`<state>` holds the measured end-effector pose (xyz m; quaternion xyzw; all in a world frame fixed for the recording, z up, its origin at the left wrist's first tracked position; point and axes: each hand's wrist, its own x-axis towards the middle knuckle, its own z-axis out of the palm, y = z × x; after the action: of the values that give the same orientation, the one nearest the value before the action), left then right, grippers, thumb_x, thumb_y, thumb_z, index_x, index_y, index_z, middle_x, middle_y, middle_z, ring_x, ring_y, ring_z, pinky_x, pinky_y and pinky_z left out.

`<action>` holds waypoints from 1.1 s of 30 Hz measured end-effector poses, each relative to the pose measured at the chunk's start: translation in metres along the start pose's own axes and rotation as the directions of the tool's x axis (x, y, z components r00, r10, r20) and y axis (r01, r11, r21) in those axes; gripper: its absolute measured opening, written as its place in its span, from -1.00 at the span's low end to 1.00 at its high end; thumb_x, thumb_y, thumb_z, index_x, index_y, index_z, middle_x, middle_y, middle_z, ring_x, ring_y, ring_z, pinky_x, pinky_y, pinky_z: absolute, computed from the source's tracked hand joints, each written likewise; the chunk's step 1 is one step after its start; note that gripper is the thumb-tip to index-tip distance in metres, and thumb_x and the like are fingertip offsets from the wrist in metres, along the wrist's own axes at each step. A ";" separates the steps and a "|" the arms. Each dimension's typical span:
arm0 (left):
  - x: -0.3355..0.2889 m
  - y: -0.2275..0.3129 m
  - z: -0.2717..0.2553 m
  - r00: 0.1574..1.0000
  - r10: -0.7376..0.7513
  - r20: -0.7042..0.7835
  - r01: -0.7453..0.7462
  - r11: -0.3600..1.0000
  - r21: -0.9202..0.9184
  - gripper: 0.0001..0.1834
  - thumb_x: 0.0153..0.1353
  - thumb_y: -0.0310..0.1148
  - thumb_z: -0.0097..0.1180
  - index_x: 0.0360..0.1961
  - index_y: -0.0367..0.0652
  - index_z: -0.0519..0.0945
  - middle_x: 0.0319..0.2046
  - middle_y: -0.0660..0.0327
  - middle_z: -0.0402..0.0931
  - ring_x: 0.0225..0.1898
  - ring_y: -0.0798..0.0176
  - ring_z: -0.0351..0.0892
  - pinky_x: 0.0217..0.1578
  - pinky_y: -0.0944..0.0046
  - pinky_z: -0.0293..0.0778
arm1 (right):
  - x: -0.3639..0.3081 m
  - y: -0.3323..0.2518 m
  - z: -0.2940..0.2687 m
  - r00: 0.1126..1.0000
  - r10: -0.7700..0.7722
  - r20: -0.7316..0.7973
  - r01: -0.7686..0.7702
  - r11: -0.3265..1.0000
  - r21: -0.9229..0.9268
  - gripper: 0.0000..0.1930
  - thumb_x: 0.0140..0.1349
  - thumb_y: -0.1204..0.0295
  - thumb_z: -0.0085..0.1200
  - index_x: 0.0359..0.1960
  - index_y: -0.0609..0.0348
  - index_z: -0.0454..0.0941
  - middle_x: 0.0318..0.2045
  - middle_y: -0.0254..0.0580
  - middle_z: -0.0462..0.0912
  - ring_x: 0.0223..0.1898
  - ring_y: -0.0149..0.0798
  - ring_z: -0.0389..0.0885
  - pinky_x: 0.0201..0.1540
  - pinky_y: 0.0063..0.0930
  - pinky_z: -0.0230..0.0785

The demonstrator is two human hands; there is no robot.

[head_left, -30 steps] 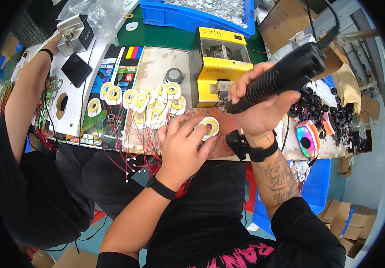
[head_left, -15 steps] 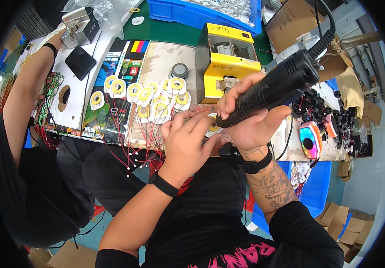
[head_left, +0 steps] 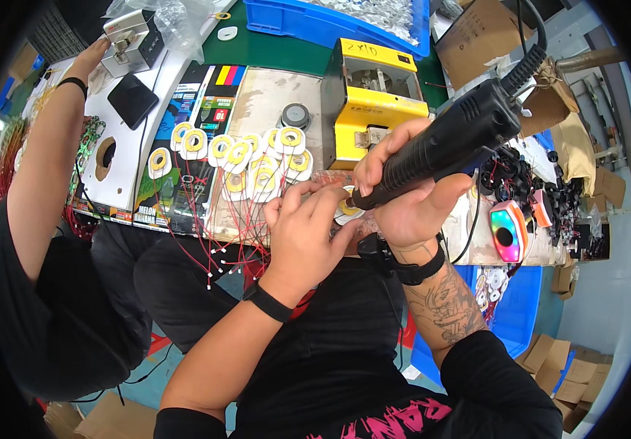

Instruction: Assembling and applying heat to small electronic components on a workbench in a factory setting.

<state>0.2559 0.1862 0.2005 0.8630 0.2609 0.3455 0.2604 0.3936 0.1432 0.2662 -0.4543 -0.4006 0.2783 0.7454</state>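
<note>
My right hand [head_left: 409,219] is wrapped round a corded black electric screwdriver [head_left: 443,146], its thumb held off to the side. The tool slants down to the left, its tip at a white disc with a yellow ring [head_left: 347,213]. My left hand [head_left: 302,233] pinches that disc at its left edge, with the fingers covering part of it. The exact contact of the tip is hidden. Left of my hands lies a heap of similar white-and-yellow discs [head_left: 263,180], with thin red wires [head_left: 238,233] trailing over the table edge.
Beyond my hands stands a yellow-and-black machine [head_left: 377,110], with a round grey piece [head_left: 295,116] beside it. A lit multicoloured device [head_left: 507,231] sits right, above a blue bin [head_left: 516,307]. At left, a co-worker's hand [head_left: 96,55] is by a small boxy machine [head_left: 131,44].
The co-worker's hand has moved up to the small boxy machine. My hands and the screwdriver have barely shifted; the tool dips very slightly toward the disc.
</note>
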 end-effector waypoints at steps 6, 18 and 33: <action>-0.001 0.000 0.000 1.000 -0.012 0.011 0.012 1.000 -0.015 -0.38 -0.09 -0.28 0.53 0.06 -0.07 0.61 -0.12 0.27 0.70 0.08 0.08 0.55 0.04 0.01 0.20 | -0.001 0.002 0.000 0.998 0.047 0.034 -0.046 0.998 -0.044 0.01 0.02 -0.70 -0.20 -0.10 0.15 0.27 -0.49 -0.17 0.47 -0.49 -0.30 0.45 -0.35 -0.40 0.40; -0.002 -0.002 0.000 1.000 -0.013 -0.008 0.013 1.000 -0.021 -0.43 -0.07 -0.30 0.50 0.02 -0.12 0.59 -0.11 0.25 0.70 0.09 0.08 0.55 0.03 0.01 0.20 | -0.003 0.007 0.007 0.998 0.048 0.034 -0.044 0.992 -0.115 0.02 -0.02 -0.71 -0.15 -0.10 0.13 0.25 -0.48 -0.20 0.45 -0.48 -0.32 0.46 -0.36 -0.44 0.39; -0.001 -0.001 0.001 0.998 -0.054 0.025 0.053 0.998 0.023 -0.45 0.02 -0.16 0.48 0.01 -0.11 0.58 -0.19 0.25 0.70 0.13 0.13 0.52 0.03 -0.08 0.20 | -0.009 0.011 0.009 0.995 0.054 0.087 -0.045 0.994 -0.104 0.07 -0.07 -0.63 0.08 -0.04 0.28 0.37 -0.44 -0.29 0.52 -0.42 -0.44 0.51 -0.39 -0.54 0.38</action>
<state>0.2557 0.1856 0.1989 0.8629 0.2845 0.3243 0.2631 0.3803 0.1451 0.2553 -0.4885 -0.4361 0.2960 0.6954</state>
